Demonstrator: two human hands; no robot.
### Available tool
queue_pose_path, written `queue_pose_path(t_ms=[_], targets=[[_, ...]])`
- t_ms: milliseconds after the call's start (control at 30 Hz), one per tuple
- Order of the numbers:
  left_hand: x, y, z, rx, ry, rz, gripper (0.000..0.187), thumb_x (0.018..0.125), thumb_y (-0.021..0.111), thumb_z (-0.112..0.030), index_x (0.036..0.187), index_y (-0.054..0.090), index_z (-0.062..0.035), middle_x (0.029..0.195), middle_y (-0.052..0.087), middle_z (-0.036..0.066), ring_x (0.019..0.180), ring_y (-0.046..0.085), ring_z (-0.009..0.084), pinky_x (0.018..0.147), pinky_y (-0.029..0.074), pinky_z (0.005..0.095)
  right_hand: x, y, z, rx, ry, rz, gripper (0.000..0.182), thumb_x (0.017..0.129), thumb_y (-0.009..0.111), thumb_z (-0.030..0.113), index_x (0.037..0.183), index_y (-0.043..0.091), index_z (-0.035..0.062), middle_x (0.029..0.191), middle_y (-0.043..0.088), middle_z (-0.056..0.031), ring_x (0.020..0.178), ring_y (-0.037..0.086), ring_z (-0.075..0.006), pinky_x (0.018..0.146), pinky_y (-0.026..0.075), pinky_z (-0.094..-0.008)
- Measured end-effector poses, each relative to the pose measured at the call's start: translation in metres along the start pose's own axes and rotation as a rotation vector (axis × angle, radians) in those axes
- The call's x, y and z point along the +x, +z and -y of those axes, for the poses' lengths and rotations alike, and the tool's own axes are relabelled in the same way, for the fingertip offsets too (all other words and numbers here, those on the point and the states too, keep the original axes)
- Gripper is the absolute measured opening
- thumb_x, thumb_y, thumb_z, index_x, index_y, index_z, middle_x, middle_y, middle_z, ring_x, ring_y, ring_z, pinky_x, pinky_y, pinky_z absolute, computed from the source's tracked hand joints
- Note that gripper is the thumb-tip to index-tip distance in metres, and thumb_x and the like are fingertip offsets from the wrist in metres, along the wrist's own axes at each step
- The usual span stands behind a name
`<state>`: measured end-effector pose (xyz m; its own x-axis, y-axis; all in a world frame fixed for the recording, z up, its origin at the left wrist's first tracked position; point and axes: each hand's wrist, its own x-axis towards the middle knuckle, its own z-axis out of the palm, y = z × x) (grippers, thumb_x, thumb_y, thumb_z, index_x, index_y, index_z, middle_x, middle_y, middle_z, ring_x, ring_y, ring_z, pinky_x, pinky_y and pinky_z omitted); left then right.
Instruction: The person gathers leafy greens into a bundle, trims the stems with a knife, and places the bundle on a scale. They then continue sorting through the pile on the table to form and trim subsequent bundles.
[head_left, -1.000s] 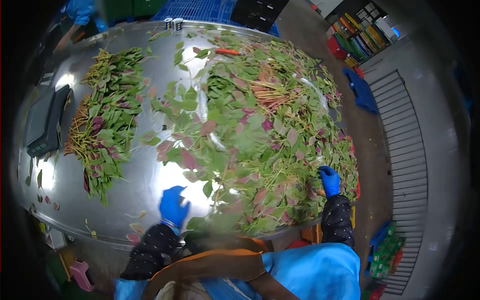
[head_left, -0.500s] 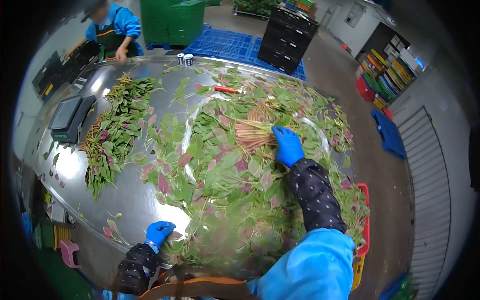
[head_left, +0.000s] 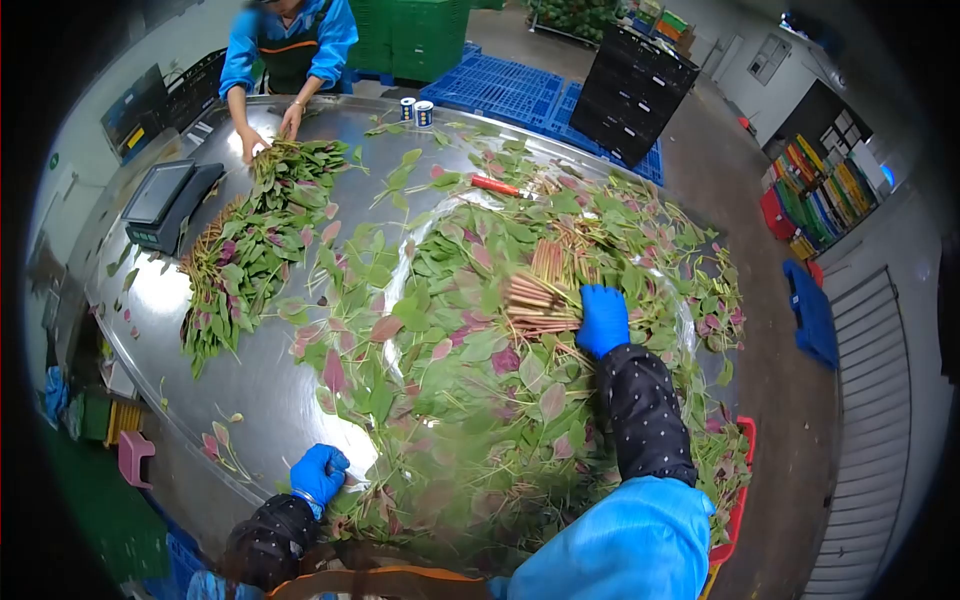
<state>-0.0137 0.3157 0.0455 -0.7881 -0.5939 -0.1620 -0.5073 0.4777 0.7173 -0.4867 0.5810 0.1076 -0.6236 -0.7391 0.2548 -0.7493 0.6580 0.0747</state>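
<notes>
My right hand (head_left: 604, 320), in a blue glove, has its fingers closed around a bundle of stems (head_left: 543, 303) whose cut ends point left, over the spread of leafy greens (head_left: 450, 300). At the near left edge of the greens, my left hand (head_left: 319, 472) rests low above the metal table (head_left: 270, 400), fingers curled; anything inside them is too small to make out. A red-handled tool (head_left: 496, 186) lies at the far side of the pile. Bunched greens (head_left: 235, 265) form a row on the left part of the table.
Across the table, a co-worker's bare hands (head_left: 268, 138) touch the far end of the bunched row. A scale (head_left: 170, 203) stands at left, two small cans (head_left: 424, 113) at the far edge. A red crate (head_left: 744, 500) sits at the right edge.
My right hand and the stem bundle have shifted slightly right and nearer. The co-worker has leaned in, both hands now at the bunched row. The whole view has swung a little.
</notes>
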Motion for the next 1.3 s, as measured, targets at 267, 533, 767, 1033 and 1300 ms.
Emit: queue_pose_path(t_ms=[267, 533, 767, 1033, 1300], targets=[[0.012, -0.006, 0.028, -0.279, -0.081, 0.211, 0.015, 0.074, 0.066, -0.009, 0.089, 0.064, -0.0058, 0.081, 0.064, 0.005, 0.072, 0.06, 0.0118, 0.069, 0.049, 0.026, 0.002, -0.107, -0.01, 0.007, -0.124, -0.1, 0.04, 0.05, 0.063, 0.006, 0.089, 0.054, 0.0077, 0.083, 0.054, -0.0131, 0.081, 0.052, -0.0336, 0.07, 0.041, -0.0412], [0.053, -0.114, -0.153, -0.529, 0.431, 0.318, 0.051, 0.082, 0.063, -0.02, 0.127, 0.047, -0.0029, 0.126, 0.05, 0.009, 0.117, 0.045, 0.0167, 0.098, 0.036, 0.0312, -0.021, -0.246, 0.13, 0.025, -0.85, 0.072, 0.033, 0.054, 0.063, 0.007, 0.087, 0.054, 0.0089, 0.082, 0.052, -0.0089, 0.086, 0.05, -0.0294, 0.079, 0.041, -0.0394], [-0.022, -0.024, -0.138, -1.554, -0.274, 1.264, 0.057, 0.086, 0.058, -0.026, 0.131, 0.036, 0.0014, 0.125, 0.049, 0.019, 0.116, 0.049, 0.0272, 0.098, 0.039, 0.0405, -0.044, -0.173, 0.282, 0.257, -1.183, -0.015, 0.028, 0.068, 0.058, 0.008, 0.096, 0.059, 0.0101, 0.099, 0.055, -0.0102, 0.105, 0.049, -0.0287, 0.094, 0.037, -0.037], [-0.038, 0.027, -0.082, -1.814, -0.382, 0.729, 0.048, 0.087, 0.055, -0.023, 0.129, 0.043, -0.0032, 0.113, 0.058, 0.009, 0.099, 0.058, 0.0207, 0.088, 0.047, 0.0352, -0.237, -0.136, 0.293, 1.324, 0.461, 0.777, 0.035, 0.084, 0.062, 0.027, 0.108, 0.06, 0.001, 0.079, 0.062, -0.0034, 0.061, 0.052, -0.0077, 0.054, 0.042, -0.0216], [-0.039, 0.062, -0.086, -1.871, -0.36, 0.757, 0.056, 0.088, 0.055, -0.036, 0.131, 0.039, -0.0036, 0.123, 0.052, 0.013, 0.111, 0.052, 0.0268, 0.094, 0.044, 0.0403, -0.257, -0.138, 0.346, 1.781, 0.577, 0.924, 0.027, 0.09, 0.054, 0.019, 0.109, 0.06, 0.0016, 0.078, 0.061, -0.0007, 0.061, 0.051, -0.0029, 0.052, 0.037, -0.0169]])
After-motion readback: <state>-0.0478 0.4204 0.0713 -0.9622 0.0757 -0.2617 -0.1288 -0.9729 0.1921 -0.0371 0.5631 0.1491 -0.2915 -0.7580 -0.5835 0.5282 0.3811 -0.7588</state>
